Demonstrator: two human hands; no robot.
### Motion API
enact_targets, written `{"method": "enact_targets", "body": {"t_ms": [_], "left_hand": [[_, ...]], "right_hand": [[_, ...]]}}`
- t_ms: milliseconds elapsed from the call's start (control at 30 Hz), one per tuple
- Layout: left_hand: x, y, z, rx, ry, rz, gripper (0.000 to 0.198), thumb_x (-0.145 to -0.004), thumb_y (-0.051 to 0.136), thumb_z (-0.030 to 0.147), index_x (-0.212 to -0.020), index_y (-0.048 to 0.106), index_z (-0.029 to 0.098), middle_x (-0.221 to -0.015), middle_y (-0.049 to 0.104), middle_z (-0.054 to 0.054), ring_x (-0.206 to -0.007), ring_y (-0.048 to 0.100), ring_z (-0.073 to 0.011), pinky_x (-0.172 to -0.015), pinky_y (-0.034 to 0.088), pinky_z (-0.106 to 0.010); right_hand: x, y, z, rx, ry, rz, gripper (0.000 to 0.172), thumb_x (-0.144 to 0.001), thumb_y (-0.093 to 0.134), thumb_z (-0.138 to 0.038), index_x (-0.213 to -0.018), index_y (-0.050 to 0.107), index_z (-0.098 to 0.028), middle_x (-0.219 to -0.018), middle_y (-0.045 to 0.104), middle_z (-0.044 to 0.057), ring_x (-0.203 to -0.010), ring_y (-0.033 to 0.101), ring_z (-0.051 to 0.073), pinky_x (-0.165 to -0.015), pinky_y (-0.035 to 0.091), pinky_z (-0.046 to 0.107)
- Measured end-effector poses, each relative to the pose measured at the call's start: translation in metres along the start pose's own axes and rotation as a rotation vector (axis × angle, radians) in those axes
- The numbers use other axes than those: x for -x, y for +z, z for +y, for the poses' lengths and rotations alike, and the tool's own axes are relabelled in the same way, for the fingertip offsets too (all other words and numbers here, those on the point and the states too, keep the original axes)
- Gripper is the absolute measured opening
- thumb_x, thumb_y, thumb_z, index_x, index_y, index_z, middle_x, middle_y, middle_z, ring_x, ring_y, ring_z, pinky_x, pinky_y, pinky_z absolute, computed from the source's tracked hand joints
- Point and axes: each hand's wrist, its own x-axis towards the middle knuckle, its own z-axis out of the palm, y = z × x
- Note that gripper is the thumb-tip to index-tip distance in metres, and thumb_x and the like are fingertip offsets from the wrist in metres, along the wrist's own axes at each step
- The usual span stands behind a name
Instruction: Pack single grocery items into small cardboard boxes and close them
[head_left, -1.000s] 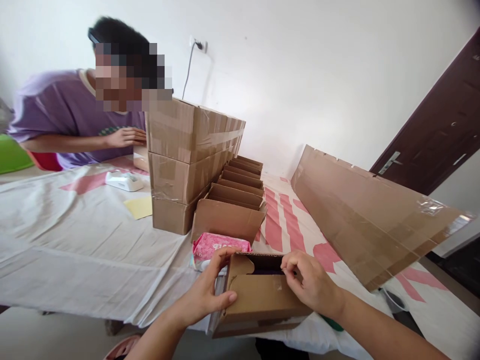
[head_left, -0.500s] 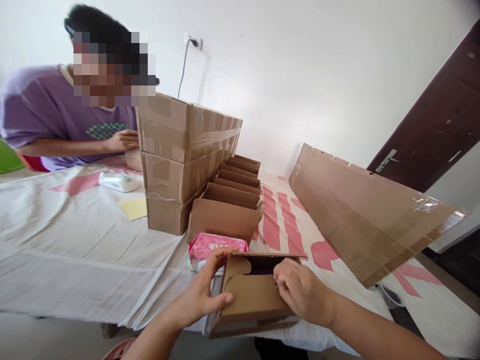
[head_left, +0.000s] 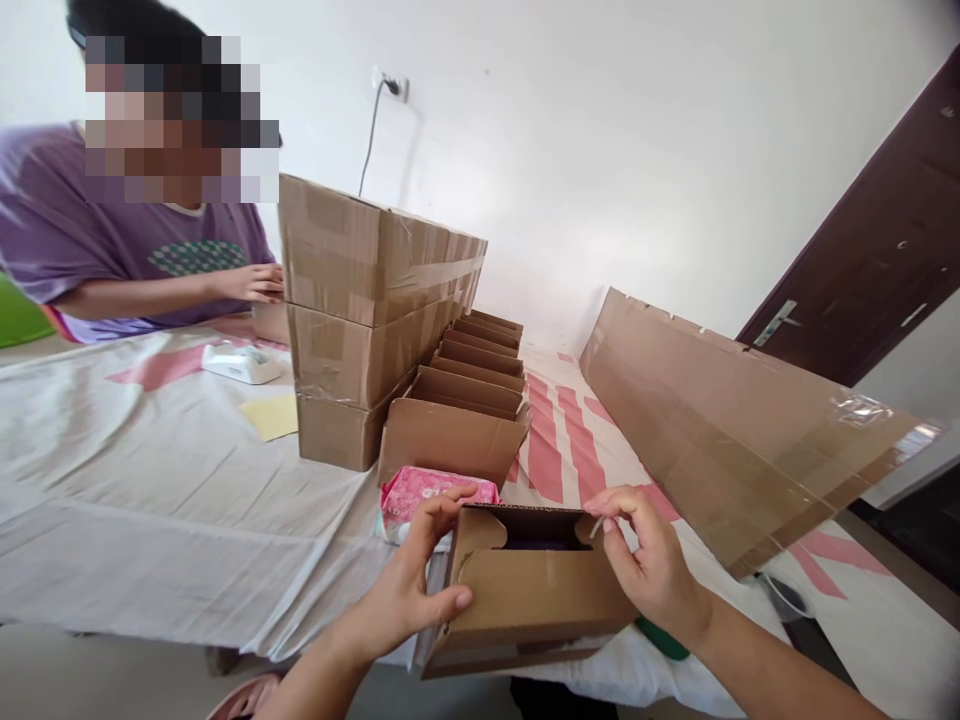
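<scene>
A small open cardboard box sits at the near edge of the table, with something dark purple inside. My left hand grips its left end, thumb on the front wall and fingers over the top rim. At the box's right end is my right hand, with its fingertips pinched on the upper right corner flap. A pink packet lies just behind the box.
A row of open cartons runs away from me beside a tall stack of taped boxes. A long taped cardboard sheet leans at the right. A person in a purple shirt works at the far left, near a white device and yellow note.
My right hand has shifted from the middle of the box's front rim to its right corner. The left hand keeps its hold. The person at the left has leaned further left.
</scene>
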Motion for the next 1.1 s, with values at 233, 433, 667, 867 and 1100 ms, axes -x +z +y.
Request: {"method": "enact_targets", "body": {"t_ms": [233,433,667,867,1100], "left_hand": [[0.004,-0.005,0.000,-0.221,0.091,-0.022,0.047,-0.086,0.061,0.048,-0.127,0.047,0.032,-0.142,0.040,-0.011,-0.135,0.035,-0.0332,-0.111,0.029,-0.052],[0.000,-0.006,0.010,-0.315,0.159,-0.012,0.027,-0.087,0.058,0.047,-0.105,0.058,0.026,-0.131,0.053,-0.010,-0.125,0.046,-0.0309,-0.104,0.039,-0.046],[-0.001,-0.012,0.015,-0.449,0.231,-0.002,0.026,-0.079,0.068,0.047,-0.091,0.062,0.025,-0.120,0.063,-0.010,-0.123,0.046,-0.0339,-0.103,0.037,-0.049],[-0.004,-0.012,0.022,-0.464,0.198,-0.040,0.034,-0.081,0.062,0.057,-0.084,0.064,0.023,-0.120,0.059,-0.011,-0.118,0.046,-0.0335,-0.099,0.040,-0.047],[-0.003,-0.010,0.021,-0.442,0.200,-0.040,0.035,-0.084,0.056,0.057,-0.083,0.062,0.023,-0.120,0.056,-0.011,-0.117,0.047,-0.0321,-0.098,0.041,-0.046]], "right_hand": [[0.010,-0.016,0.007,-0.120,0.062,-0.035,0.019,-0.096,0.039,-0.014,-0.094,0.055,-0.024,-0.090,0.062,0.003,-0.083,0.060,0.016,-0.074,0.049,0.030],[0.010,-0.018,0.000,-0.140,0.109,-0.096,0.023,-0.099,0.035,-0.021,-0.093,0.057,-0.022,-0.085,0.062,0.004,-0.079,0.060,0.017,-0.071,0.047,0.031],[0.000,-0.009,-0.005,-0.141,0.172,-0.174,0.019,-0.095,0.046,-0.029,-0.080,0.056,-0.021,-0.077,0.061,0.003,-0.071,0.057,0.016,-0.066,0.046,0.030],[-0.016,0.009,-0.001,-0.153,0.408,-0.299,0.005,-0.081,0.059,-0.019,-0.077,0.057,-0.021,-0.073,0.063,-0.001,-0.065,0.057,0.013,-0.060,0.047,0.025],[-0.037,0.023,0.011,-0.154,0.574,-0.600,0.012,-0.078,0.059,-0.009,-0.080,0.065,-0.019,-0.068,0.063,-0.002,-0.061,0.055,0.011,-0.057,0.043,0.022]]}}
